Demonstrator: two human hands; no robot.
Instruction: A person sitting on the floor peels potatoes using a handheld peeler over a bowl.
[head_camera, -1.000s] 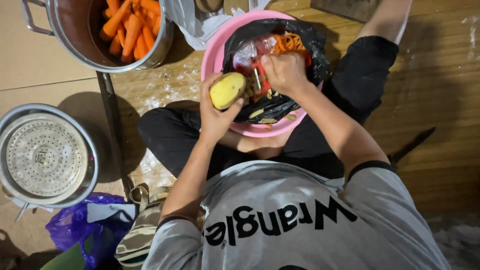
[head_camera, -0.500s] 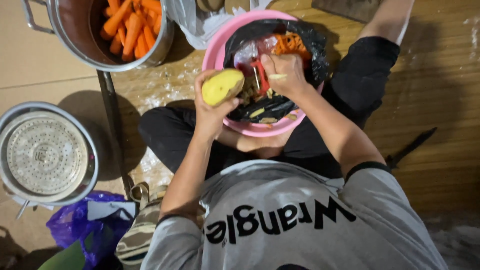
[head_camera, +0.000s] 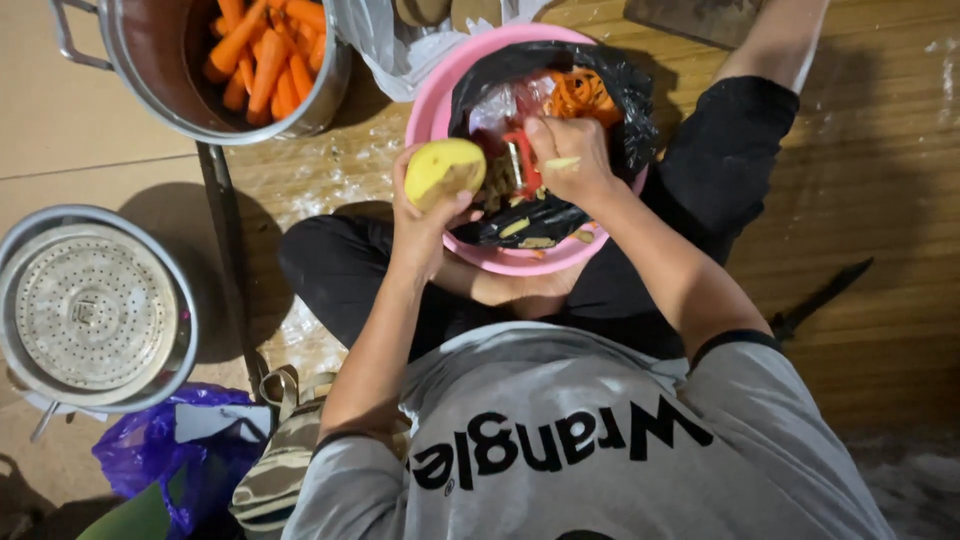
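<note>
My left hand (head_camera: 425, 215) holds a yellow, partly peeled potato (head_camera: 443, 170) over the near left rim of a pink basin (head_camera: 432, 98). My right hand (head_camera: 570, 160) grips a red peeler (head_camera: 521, 160) just right of the potato, with a pale strip of peel lying across its fingers. The basin is lined with a black plastic bag (head_camera: 610, 75) that holds orange carrot peelings (head_camera: 583, 95) and pale potato peelings. I sit cross-legged on the floor with the basin in front of my legs.
A steel pot (head_camera: 150, 70) with peeled carrots (head_camera: 262, 55) stands at the top left. A round steel steamer pan with a perforated tray (head_camera: 85, 310) sits at the left. A purple plastic bag (head_camera: 170, 450) lies at the bottom left, and a clear bag (head_camera: 400, 45) lies behind the basin.
My left hand has turned the potato and lifted it slightly left. My right hand with the peeler has drawn back over the basin, now carrying a strip of peel.
</note>
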